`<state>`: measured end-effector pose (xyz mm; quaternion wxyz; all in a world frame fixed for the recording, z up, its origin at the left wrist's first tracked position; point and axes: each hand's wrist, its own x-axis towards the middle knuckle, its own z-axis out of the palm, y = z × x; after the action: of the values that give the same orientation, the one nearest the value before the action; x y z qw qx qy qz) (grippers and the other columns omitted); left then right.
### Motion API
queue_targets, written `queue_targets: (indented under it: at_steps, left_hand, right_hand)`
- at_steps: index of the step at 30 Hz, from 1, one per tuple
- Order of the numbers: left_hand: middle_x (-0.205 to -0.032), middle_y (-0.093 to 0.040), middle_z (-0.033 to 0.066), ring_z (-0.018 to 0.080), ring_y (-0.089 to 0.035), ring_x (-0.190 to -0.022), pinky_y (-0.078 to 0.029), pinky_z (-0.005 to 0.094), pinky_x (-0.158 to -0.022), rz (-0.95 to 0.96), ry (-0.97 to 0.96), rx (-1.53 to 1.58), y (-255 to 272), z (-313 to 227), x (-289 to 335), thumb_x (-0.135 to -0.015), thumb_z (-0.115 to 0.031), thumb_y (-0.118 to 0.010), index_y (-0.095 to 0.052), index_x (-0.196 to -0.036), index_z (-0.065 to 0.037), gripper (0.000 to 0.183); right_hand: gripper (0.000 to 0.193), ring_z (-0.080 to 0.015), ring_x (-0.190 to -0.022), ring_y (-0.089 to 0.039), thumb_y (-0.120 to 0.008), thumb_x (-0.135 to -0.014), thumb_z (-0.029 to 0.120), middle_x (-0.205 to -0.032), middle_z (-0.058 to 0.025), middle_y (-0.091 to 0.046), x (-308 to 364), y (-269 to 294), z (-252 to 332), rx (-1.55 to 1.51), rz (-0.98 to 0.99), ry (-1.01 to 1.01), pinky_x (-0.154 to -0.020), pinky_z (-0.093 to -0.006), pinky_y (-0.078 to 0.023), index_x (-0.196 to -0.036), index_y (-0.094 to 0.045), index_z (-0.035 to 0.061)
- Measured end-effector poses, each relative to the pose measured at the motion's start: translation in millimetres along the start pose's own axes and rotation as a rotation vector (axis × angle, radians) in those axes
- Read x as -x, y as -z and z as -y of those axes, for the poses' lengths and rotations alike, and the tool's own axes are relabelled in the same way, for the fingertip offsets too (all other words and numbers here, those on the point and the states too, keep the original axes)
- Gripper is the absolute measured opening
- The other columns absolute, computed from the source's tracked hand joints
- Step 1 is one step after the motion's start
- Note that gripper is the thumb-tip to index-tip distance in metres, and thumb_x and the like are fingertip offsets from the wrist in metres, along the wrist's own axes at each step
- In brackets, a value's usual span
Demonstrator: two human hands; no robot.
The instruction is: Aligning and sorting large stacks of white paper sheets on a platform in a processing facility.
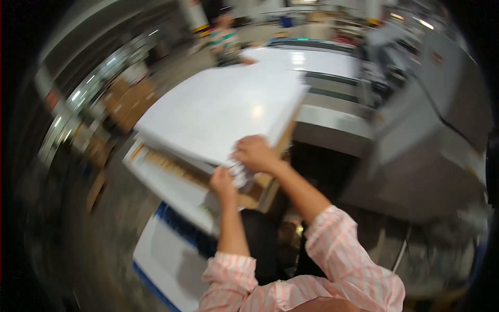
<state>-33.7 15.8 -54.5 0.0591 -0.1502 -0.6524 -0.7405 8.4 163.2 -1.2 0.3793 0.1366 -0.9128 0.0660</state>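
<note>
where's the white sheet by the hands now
In the head view, the white sheet spreads across the upper middle, its near corner at the left hand and right hand, with brown cardboard boxes off to its left.

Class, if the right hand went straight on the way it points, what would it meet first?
Probably the white sheet, spread just ahead of the right hand; depth is unclear, so it might skim over.

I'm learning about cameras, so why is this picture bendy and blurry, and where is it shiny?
Head view: edges bend toward the dark fisheye rim; head view: the co-worker and boxes look smeared, maybe from movement; head view: a pale glare spot shines on the white sheet.
</note>
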Motion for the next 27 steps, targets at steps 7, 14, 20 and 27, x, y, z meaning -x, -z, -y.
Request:
queue_targets:
  at_steps: [7, 14, 20, 27]
  left_hand:
    - [-0.08, -0.051, 0.0075, 0.0194, -0.052, -0.072, -0.049, 0.032, -0.063, 0.052, 0.121, 0.167, 2, 7, -10, -0.082, -0.013, -0.047, -0.052, -0.087, 0.002, 0.017]
    - [-0.079, -0.047, 0.0076, 0.0182, -0.045, -0.074, -0.042, 0.0289, -0.07, 0.032, 0.09, 0.092, -3, -13, -3, -0.082, -0.014, -0.046, -0.048, -0.08, 0.003, 0.017]
    - [-0.081, -0.05, 0.0105, 0.0202, -0.048, -0.074, -0.043, 0.0301, -0.068, 0.087, 0.044, 0.043, -8, -24, 3, -0.083, -0.017, -0.046, -0.053, -0.085, 0.006, 0.024]
    - [-0.084, -0.051, 0.0125, 0.0205, -0.05, -0.076, -0.045, 0.0308, -0.071, 0.057, 0.059, 0.139, -12, -25, 3, -0.085, -0.018, -0.047, -0.052, -0.087, 0.009, 0.027]
  right_hand:
    - [0.044, -0.0312, -0.091, -0.056, -0.051, -0.08, 0.045, -0.095, -0.0138, -0.061, 19, 35, 2, -0.31, 0.013, -0.421, -0.081, -0.041, -0.041, -0.096, -0.062, 0.0051]
    - [0.039, -0.0305, -0.083, -0.057, -0.053, -0.079, 0.043, -0.088, -0.0116, -0.063, 110, 122, 14, -0.135, 0.119, -0.755, -0.076, -0.0407, -0.042, -0.091, -0.063, 0.0066]
    - [0.034, -0.0323, -0.079, -0.06, -0.058, -0.073, 0.038, -0.082, -0.0154, -0.063, 152, 151, 34, -0.153, 0.419, -0.868, -0.068, -0.0417, -0.046, -0.083, -0.065, 0.0064]
    - [0.037, -0.0325, -0.079, -0.06, -0.058, -0.076, 0.04, -0.08, -0.0142, -0.063, 185, 165, 21, 0.069, 0.391, -0.922, -0.065, -0.0424, -0.047, -0.083, -0.064, 0.0051]
